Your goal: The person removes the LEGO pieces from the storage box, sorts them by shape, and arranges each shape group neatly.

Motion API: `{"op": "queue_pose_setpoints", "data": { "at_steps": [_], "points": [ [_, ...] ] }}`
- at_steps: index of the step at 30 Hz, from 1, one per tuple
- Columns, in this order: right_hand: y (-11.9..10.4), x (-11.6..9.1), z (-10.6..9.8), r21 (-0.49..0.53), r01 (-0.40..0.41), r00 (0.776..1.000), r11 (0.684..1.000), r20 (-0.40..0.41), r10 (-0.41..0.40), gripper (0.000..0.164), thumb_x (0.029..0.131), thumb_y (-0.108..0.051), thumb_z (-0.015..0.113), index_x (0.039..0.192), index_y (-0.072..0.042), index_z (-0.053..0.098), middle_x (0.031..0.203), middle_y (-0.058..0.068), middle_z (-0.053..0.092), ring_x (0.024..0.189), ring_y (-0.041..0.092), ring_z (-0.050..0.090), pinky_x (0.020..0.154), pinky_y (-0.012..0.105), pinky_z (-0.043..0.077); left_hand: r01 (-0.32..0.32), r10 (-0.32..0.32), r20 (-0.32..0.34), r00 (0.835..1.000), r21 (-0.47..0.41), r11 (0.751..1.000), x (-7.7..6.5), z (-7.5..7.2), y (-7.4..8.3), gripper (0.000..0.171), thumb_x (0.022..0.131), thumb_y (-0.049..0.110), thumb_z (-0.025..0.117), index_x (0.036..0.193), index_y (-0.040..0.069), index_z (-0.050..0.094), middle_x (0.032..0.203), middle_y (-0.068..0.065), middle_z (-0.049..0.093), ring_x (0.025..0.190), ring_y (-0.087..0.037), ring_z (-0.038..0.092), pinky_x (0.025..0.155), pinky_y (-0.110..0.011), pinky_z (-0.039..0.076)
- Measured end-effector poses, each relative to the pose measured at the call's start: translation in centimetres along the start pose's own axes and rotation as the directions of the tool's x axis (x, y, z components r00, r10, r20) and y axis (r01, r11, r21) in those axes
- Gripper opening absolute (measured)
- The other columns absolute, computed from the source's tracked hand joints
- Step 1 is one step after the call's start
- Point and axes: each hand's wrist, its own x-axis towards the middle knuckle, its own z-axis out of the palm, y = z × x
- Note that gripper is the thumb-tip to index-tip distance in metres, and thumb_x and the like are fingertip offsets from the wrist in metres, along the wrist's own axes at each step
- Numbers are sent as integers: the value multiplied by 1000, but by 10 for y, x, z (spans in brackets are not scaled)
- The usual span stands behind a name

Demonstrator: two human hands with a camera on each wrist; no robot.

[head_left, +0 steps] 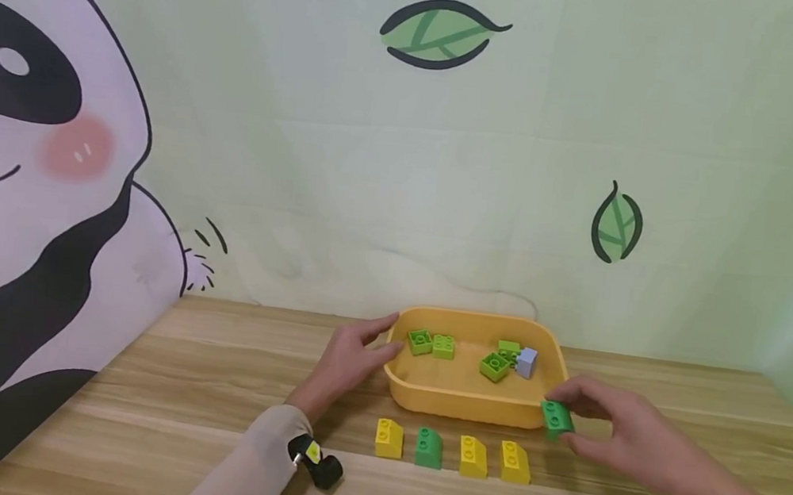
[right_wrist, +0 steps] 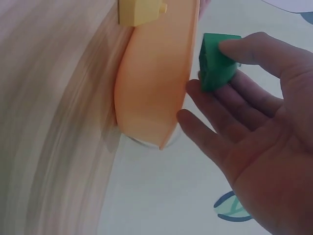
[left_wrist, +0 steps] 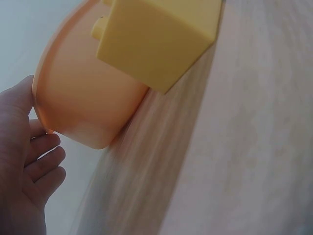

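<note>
A yellow-orange plastic basin [head_left: 425, 400] stands on the wooden table. My left hand [head_left: 348, 358] holds its left end, thumb and forefinger at the rim; in the left wrist view the other fingers curl loosely beside it. At the basin's right front corner, my right hand [head_left: 625, 433] pinches a green sloped toy brick [head_left: 555, 419] between thumb and fingers. The right wrist view shows that green brick [right_wrist: 217, 61] raised beside the rim. In front of the basin, a row holds a yellow brick [head_left: 388, 439], a green brick [head_left: 429, 447] and two more yellow bricks [head_left: 473, 456] [head_left: 515, 461].
Inside the basin lie several lime green bricks [head_left: 443, 347] and a light blue brick [head_left: 526, 362]. Behind the table [head_left: 211, 389] hangs a pale green cloth [head_left: 305, 151] printed with a panda and leaves. A small black device [head_left: 321, 465] is strapped to the left wrist.
</note>
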Motion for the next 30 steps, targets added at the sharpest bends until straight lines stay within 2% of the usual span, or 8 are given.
{"op": "queue_pose_setpoints", "data": {
  "at_steps": [8, 13, 17, 21, 30],
  "points": [
    [6, -3, -5, 37, -68, 987, 997, 146, 61, 34, 90, -17, 86, 120, -9, 70, 114, -5, 71, 105, 18, 68, 93, 46, 62, 11, -11, -12, 1000, -25, 1000, -1, 0, 1, 55, 101, 27, 74, 150, 7, 60, 153, -13, 57, 142, -35, 53, 117, -52, 44],
    [9, -2, -4, 30, -80, 977, 996, 198, 73, 35, 88, -17, 88, 118, -10, 72, 112, -7, 71, 103, 18, 67, 91, 44, 62, 16, -16, -17, 1000, -23, 1000, -1, 0, 2, 55, 100, 26, 74, 150, 7, 61, 153, -12, 58, 142, -33, 53, 117, -51, 44],
    [13, -3, -1, 13, -82, 973, 997, 219, 77, 33, 86, -17, 89, 115, -13, 72, 107, -9, 70, 100, 17, 67, 88, 40, 62, 21, -22, -18, 1000, -23, 1000, 0, 0, 1, 55, 101, 26, 74, 150, 7, 61, 153, -11, 57, 142, -33, 53, 117, -50, 44],
    [17, -4, 0, 2, -76, 972, 997, 224, 74, 32, 85, -18, 90, 112, -15, 73, 106, -10, 71, 101, 18, 69, 87, 43, 63, 25, -26, -17, 1000, -28, 999, 0, 1, 1, 55, 100, 27, 75, 150, 8, 61, 153, -11, 57, 142, -33, 53, 117, -50, 44],
    [24, -4, 7, 10, -105, 971, 994, 217, 100, 36, 83, -18, 92, 113, -14, 72, 108, -8, 72, 100, 18, 69, 85, 41, 63, 11, -12, -25, 1000, -32, 999, 0, 2, 2, 54, 100, 26, 75, 149, 7, 62, 151, -13, 59, 141, -34, 54, 116, -50, 45]
  ]
}}
